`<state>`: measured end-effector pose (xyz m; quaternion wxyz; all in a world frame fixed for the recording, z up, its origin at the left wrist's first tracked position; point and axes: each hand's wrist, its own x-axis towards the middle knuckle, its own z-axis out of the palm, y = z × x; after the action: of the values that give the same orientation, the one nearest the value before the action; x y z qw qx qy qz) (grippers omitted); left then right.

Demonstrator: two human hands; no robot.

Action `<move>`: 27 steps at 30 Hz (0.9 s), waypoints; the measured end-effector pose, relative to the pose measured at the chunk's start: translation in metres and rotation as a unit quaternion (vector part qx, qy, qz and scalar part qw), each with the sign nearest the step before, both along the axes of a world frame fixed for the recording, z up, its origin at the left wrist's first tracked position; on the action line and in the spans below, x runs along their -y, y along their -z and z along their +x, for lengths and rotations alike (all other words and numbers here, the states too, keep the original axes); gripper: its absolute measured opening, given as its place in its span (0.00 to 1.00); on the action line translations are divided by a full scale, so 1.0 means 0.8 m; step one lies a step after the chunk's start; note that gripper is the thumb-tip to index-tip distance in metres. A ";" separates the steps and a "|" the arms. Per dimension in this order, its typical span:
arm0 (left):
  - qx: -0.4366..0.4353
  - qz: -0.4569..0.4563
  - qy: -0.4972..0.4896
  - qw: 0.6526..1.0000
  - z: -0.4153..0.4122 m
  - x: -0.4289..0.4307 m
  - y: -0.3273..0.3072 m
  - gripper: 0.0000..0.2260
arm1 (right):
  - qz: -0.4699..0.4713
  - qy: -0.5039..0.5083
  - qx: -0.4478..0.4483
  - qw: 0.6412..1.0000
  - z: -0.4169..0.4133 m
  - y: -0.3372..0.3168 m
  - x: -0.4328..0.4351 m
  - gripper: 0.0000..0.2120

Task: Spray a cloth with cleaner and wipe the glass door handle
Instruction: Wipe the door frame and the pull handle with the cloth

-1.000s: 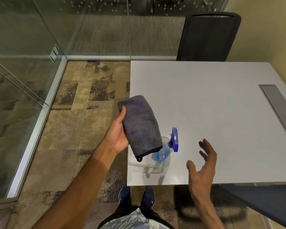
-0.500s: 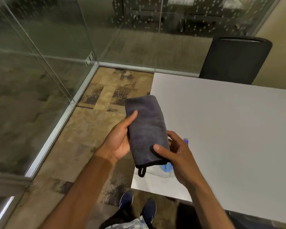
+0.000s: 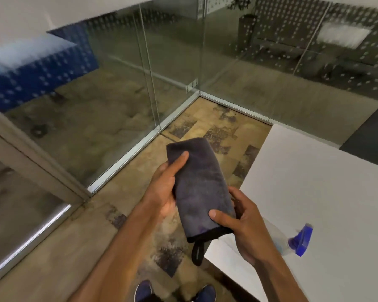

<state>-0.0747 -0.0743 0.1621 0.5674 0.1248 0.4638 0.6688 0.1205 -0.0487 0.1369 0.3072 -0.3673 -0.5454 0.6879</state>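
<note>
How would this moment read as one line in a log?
cloth: folded, held by left hand and right hand | spray bottle: on table, untouched

Person seen from above — two bare forearms and hands, no sleeves reaching the wrists, no watch, ring or glove. Left hand [image 3: 164, 192]: thumb long and straight, nail short and plain. Right hand [image 3: 247, 225]: knuckles and tendons stand out on its back; thumbnail short, pale, unpainted. Left forearm [image 3: 118, 247] and right forearm [image 3: 277, 273] both uncovered to the near edge of the view. Near edge, between the forearms — a pair of dark blue shoes [image 3: 144, 292], toes rounded, with lighter blue trim on the right one; only the toe parts show.
</note>
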 end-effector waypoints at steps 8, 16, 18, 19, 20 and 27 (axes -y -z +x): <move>-0.075 -0.013 -0.101 0.992 -0.120 0.103 -0.018 0.13 | -0.028 -0.127 -0.039 0.991 -0.122 -0.008 0.050 0.23; -0.059 -0.002 -0.195 0.979 -0.241 0.231 -0.040 0.06 | -0.089 -0.233 -0.077 0.965 -0.268 -0.032 0.137 0.24; -0.059 0.004 -0.217 0.974 -0.265 0.264 -0.044 0.09 | -0.129 -0.250 -0.112 0.953 -0.303 -0.036 0.161 0.25; -0.062 0.009 -0.227 0.972 -0.277 0.279 -0.046 0.10 | -0.152 -0.257 -0.130 0.945 -0.320 -0.037 0.173 0.27; -0.066 0.015 -0.237 0.969 -0.288 0.294 -0.047 0.10 | -0.172 -0.267 -0.145 0.937 -0.336 -0.039 0.184 0.28; -0.088 0.013 -0.284 0.955 -0.358 0.372 -0.059 0.07 | -0.251 -0.388 -0.206 0.862 -0.436 -0.056 0.240 0.30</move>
<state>-0.3608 -0.3716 0.2095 0.3094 0.0537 0.5194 0.7947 -0.2280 -0.2404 0.1814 0.0182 -0.0401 -0.3770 0.9251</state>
